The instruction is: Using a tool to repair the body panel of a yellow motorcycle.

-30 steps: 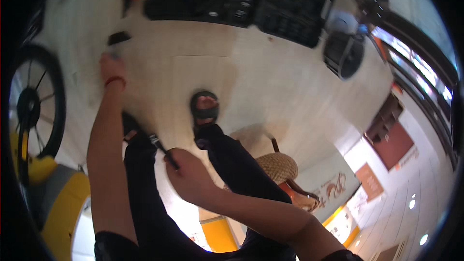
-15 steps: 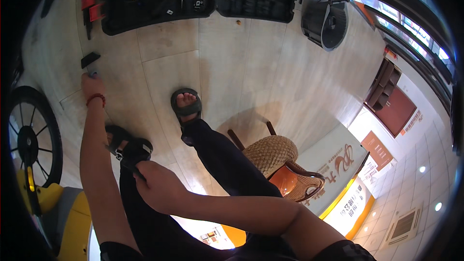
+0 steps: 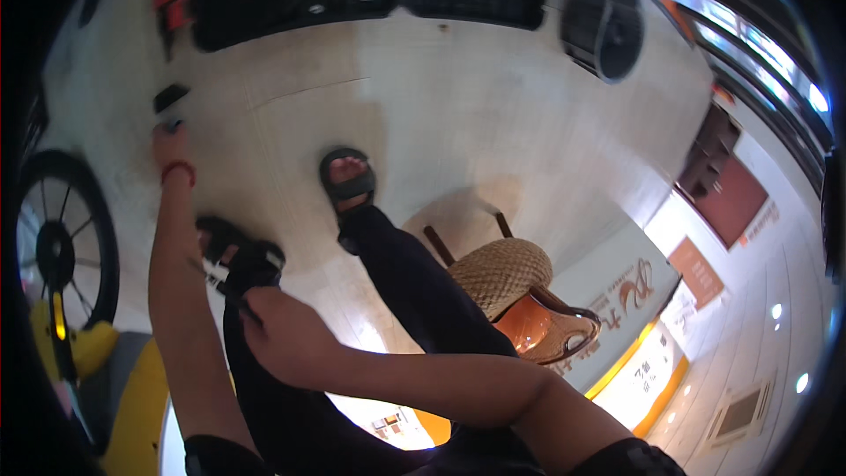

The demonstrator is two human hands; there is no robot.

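Observation:
My left hand [image 3: 169, 148], with a red bracelet at the wrist, is low over the floor at the left. Its fingers are closed, and a small dark bluish bit shows at the fingertips, too blurred to name. Just beyond them lies a small black block [image 3: 171, 98] on the floor. My right hand [image 3: 286, 335] is closed round the dark handle of a slim hand tool [image 3: 231, 292] with a silvery part near its far end. The tool points up and left, above my left sandal [image 3: 256, 263]; its exact kind is blurred.
A black tool case [image 3: 295, 2] lies spread open at the far side, with red-and-black items [image 3: 171, 7] left of it. A dark bin [image 3: 603, 31] stands far right. A spoked wheel [image 3: 56, 251] is at the left, a woven chair [image 3: 502, 278] right of my leg.
The whole view has shifted slightly, with floor items sitting a little higher and further right, and it is blurrier. Both hands keep nearly the same pose; the right still holds the tool.

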